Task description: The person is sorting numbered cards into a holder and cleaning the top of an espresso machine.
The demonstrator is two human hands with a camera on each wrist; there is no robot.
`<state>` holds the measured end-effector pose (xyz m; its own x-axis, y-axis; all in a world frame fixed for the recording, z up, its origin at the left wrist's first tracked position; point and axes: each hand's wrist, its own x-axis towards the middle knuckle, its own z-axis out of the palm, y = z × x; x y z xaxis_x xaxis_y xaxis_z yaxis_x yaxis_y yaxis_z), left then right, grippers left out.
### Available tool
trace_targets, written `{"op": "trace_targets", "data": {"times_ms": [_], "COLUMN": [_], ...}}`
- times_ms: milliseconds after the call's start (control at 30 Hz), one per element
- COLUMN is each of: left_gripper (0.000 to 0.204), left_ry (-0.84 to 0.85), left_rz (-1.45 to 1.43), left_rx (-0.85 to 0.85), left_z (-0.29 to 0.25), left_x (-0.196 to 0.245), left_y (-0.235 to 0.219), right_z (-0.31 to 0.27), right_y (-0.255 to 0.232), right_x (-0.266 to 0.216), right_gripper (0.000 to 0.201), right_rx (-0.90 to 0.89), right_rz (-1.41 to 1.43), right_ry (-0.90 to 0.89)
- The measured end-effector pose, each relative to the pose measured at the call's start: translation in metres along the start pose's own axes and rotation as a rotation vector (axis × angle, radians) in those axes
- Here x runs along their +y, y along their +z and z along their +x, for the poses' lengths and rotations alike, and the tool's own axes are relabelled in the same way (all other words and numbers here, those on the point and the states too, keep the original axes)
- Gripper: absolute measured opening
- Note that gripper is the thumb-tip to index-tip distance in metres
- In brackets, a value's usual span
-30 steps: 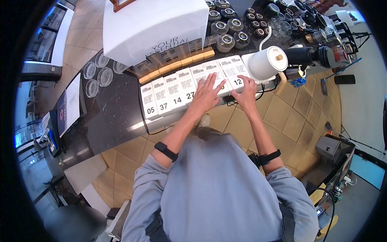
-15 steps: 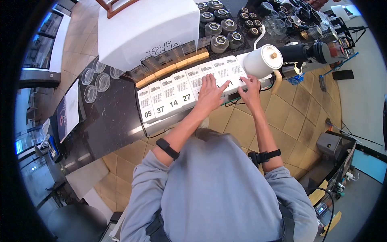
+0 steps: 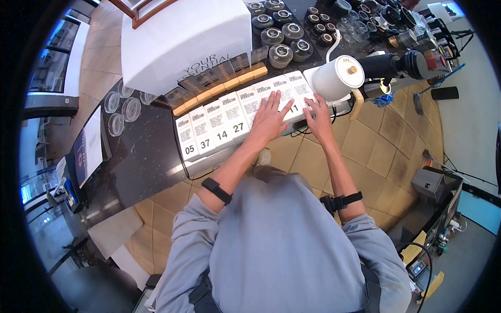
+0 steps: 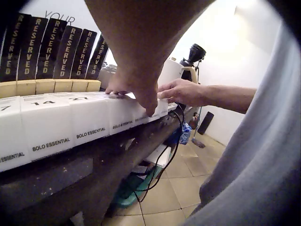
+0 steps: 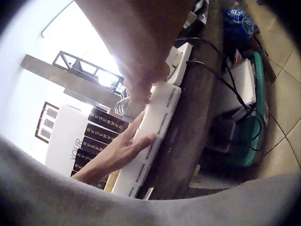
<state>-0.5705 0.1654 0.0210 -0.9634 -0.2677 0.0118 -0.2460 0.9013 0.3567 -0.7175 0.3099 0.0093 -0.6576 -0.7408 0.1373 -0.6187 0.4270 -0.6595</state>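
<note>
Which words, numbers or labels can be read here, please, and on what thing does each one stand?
"05", "37", "14", "27", "11": tops of the white boxes
"BOLO ESSENTIAL": front sides of the same boxes
"RESERVED": black signs
"YOUR ESSENTIAL", second word partly hidden: large white block
Other box numbers are covered. The boxes' small print, the jar lids' labels and the marks on the blue bag are too small or blurred.
</note>
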Motion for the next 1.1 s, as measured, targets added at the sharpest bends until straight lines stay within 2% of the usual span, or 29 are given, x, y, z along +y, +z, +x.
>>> {"op": "trace_targets", "data": {"times_ms": [233, 300, 400, 600, 900, 967, 1100], "left_gripper": [0.081, 0.081, 0.084, 0.091, 0.093, 0.090, 0.080], "left_ry": [0.010, 0.009, 0.010, -0.004, 0.004, -0.016, -0.110], "left_rz": [-0.053, -0.053, -0.079, -0.136, -0.159, -0.241, -0.211], "left_rx": [0.060, 0.064, 0.083, 0.120, 0.076, 0.088, 0.057], "left_z": [-0.004, -0.004, -0.005, -0.004, -0.006, -0.011, -0.038], "left_x": [-0.003, -0.004, -0.004, -0.007, -0.011, -0.012, -0.014], "left_y": [0.005, 0.005, 0.006, 0.008, 0.003, -0.001, -0.016], "right_z": [0.006, 0.005, 0.001, -0.006, -0.014, -0.014, -0.015], "right_y": [0.006, 0.006, 0.010, 0.017, 0.023, 0.026, 0.024], "right_x": [-0.010, -0.016, -0.023, -0.039, -0.058, -0.055, -0.060], "right_gripper": [0.034, 0.035, 0.035, 0.036, 0.039, 0.039, 0.040], "right_rx": [0.057, 0.050, 0.044, 0.022, -0.060, -0.058, -0.084], "right_rz": [-0.140, -0.324, -0.378, -0.327, -0.343, -0.346, -0.371], "right_ry": [-0.044, -0.101, -0.137, -0.166, -0.135, -0.136, -0.131]}}
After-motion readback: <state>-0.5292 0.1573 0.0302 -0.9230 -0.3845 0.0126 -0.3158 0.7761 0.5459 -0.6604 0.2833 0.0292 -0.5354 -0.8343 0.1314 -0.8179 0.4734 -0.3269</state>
